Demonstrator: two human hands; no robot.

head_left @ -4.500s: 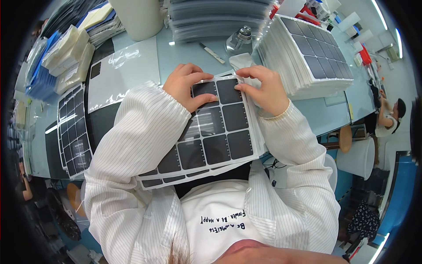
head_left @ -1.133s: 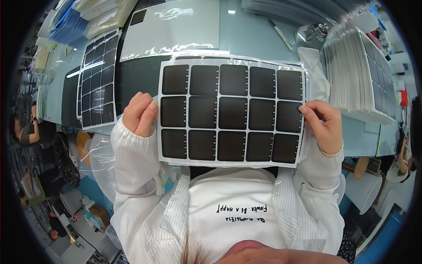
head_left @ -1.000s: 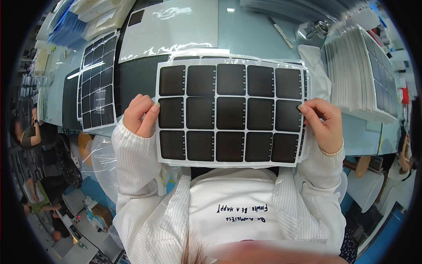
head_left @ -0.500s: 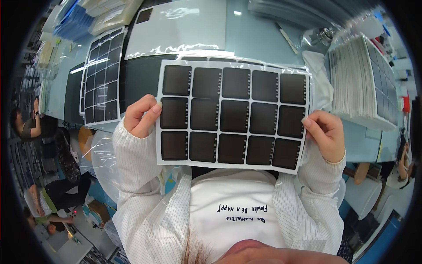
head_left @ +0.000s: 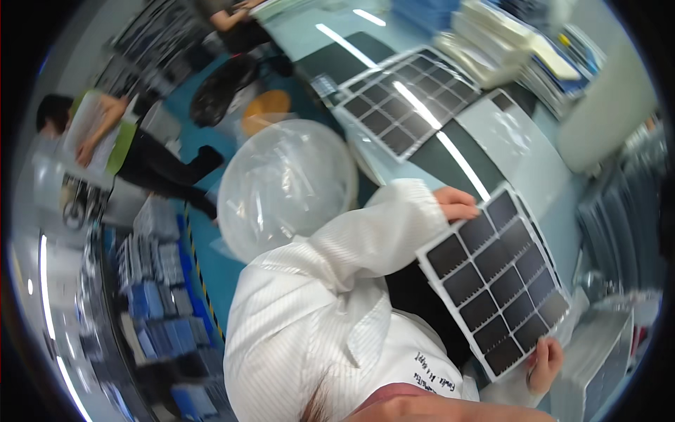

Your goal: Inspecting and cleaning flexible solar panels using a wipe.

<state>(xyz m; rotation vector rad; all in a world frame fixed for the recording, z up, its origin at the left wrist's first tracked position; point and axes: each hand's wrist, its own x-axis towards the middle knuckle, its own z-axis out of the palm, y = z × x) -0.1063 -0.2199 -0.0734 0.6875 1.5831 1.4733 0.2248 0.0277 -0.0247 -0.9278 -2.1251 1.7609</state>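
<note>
A: Where do you have your sheet?
B: Your sheet (head_left: pixel 492 281) is in front of your body, slung between your two hands, its dark squares facing up in rows. It slants across the view, the near long edge over your black clothing, the far one toward the table (head_left: pixel 302 17). Another layer's edge shows just beyond the far one.
A: And how is your grip?
B: Your left hand (head_left: pixel 455 204) is clamped on the left short edge, fingers bent and pressed together there. Your right hand (head_left: pixel 545 364) pinches the opposite short edge, close to its middle, thumb on top; the fingers beneath are hidden from me.
A: What lies on the table near you?
B: Past your left hand, a dark mat (head_left: pixel 457 151); next to it on one side a squared panel (head_left: pixel 415 98) crossed by glare, on the other a pale board (head_left: pixel 506 137). A white cylinder (head_left: pixel 605 105) stands past the board.
A: Anything beside you?
B: To your left, a round bin (head_left: pixel 348 165) with clear plastic (head_left: pixel 281 190) in it, and an orange stool (head_left: pixel 267 112) just behind. Farther off stands a co-worker (head_left: pixel 105 141) in green and white.
</note>
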